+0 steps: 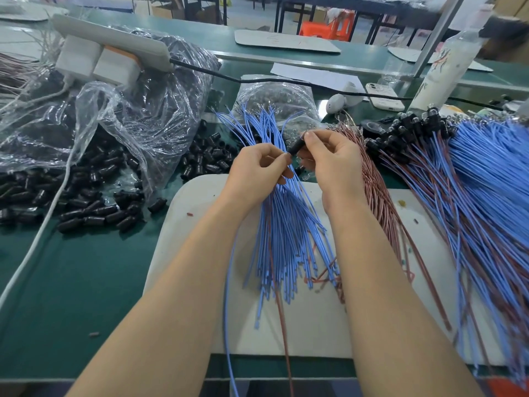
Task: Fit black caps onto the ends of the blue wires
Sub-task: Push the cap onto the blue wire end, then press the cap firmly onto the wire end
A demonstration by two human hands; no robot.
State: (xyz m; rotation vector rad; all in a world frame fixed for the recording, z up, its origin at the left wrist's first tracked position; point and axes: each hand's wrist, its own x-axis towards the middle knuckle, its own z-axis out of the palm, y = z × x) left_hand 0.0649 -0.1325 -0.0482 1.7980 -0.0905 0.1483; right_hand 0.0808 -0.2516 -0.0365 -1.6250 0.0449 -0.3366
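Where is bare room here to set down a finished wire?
Bare green bench lies at near left, between white cable and white board. The board's near edge is bare too. Black caps crowd the left, wire piles the right.

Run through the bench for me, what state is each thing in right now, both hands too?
Black cap: pinched, between both hands' fingertips.
Blue wires: uncapped bundle, fanned over the white board.
Left hand: grips the blue wires near their top.
Right hand: pinches the black cap.
Loose caps: spilled from the open plastic bag.
Finished wires: capped, heaped at right.
Phone: lying face down.
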